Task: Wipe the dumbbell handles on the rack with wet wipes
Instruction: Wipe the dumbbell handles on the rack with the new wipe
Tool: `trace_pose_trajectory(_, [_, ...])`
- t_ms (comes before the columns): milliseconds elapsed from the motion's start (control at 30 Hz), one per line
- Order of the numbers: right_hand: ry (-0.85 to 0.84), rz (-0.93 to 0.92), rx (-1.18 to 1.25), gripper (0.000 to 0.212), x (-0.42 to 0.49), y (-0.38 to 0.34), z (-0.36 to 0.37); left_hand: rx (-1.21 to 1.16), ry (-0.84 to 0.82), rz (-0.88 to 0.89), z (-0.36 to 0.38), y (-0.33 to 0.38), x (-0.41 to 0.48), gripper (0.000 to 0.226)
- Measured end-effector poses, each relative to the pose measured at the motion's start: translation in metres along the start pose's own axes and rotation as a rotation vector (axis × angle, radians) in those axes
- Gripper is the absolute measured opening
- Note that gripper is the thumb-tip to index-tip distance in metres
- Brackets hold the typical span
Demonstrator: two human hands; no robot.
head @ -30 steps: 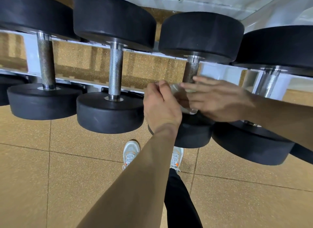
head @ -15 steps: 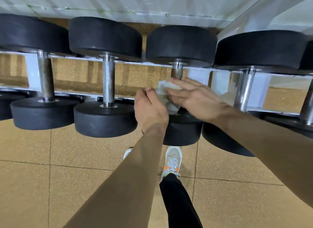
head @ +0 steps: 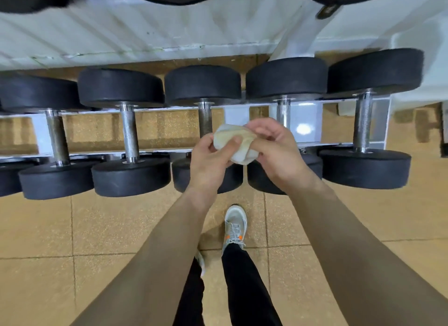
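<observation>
Head: both hands [head: 208, 160] pinch wipe [head: 236, 143].

Open gaps between 5 handles [head: 128, 131], weight heads [head: 131, 176] flanking.

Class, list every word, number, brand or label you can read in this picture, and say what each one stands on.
No text can be read.
Dark tag near the top edge: blurred, unreadable.
Dumbbells, wet wipe and shoe: no marking shows.
</observation>
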State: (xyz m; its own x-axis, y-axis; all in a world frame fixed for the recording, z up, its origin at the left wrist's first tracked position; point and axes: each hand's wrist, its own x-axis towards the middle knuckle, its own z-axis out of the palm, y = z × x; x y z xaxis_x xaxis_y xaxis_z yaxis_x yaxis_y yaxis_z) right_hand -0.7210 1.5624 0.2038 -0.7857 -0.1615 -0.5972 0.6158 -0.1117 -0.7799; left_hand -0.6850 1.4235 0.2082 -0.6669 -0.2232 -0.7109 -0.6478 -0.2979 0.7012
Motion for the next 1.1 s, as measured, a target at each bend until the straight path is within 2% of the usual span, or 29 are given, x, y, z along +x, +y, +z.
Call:
trace_pose_trajectory(100, [-0.114, 0.221, 0.308, 0.033, -0.016, -0.02, -0.022, -0.108, -0.134, -0.048, 0.015, 0.01, -0.018, 0.028])
trace_pose_trajectory(133, [-0.163, 0.275, 0.293, 0.029, -0.022, -0.027, -0.028, -0.117, -0.188, -0.062, 0.02, 0.015, -0.023, 0.03])
trace_pose_trajectory(233, [-0.271, 0.293, 0.096, 0.043, -0.032, -0.038, -0.048, -0.065, -0.314, -0.078, 0.025, 0.029, -0.031, 0.048])
trace_pose_trajectory(367, [-0.196, 0.243, 0.135, 0.046, -0.034, -0.045, -0.067, -0.071, -0.432, -0.108, 0.014, 0.045, -0.036, 0.052])
trace_pose_trajectory(433, [-0.119, 0.256, 0.212, 0.043, -0.035, -0.045, -0.069, -0.023, -0.422, -0.128, 0.004, 0.049, -0.039, 0.056])
trace_pose_trajectory(533, [-0.073, 0.27, 0.29, 0.022, -0.041, -0.041, -0.059, 0.099, -0.375, -0.145, -0.007, 0.047, -0.042, 0.053])
trace_pose_trajectory(633, [-0.016, 0.262, 0.302, 0.034, -0.053, -0.036, -0.04, 0.132, -0.309, -0.238, -0.016, 0.038, -0.047, 0.029])
trace_pose_trajectory(700, [0.052, 0.258, 0.296, 0.034, -0.055, -0.033, -0.032, 0.148, -0.288, -0.274, -0.02, 0.032, -0.05, 0.017])
trace_pose_trajectory(833, [0.122, 0.245, 0.277, 0.018, -0.055, -0.033, -0.027, -0.007, -0.183, -0.243, -0.031, 0.021, -0.051, 0.008])
trace_pose_trajectory(967, [0.069, 0.305, 0.398, 0.027, -0.058, -0.046, -0.032, -0.123, -0.054, -0.161, -0.039, 0.021, -0.05, 0.015])
trace_pose_trajectory(1033, [0.039, 0.374, 0.275, 0.02, -0.059, -0.054, -0.038, -0.089, -0.057, -0.141, -0.037, 0.022, -0.05, 0.012])
trace_pose_trajectory(1100, [-0.023, 0.437, 0.063, 0.04, -0.057, -0.058, -0.045, -0.016, -0.06, -0.116, -0.03, 0.022, -0.049, 0.009])
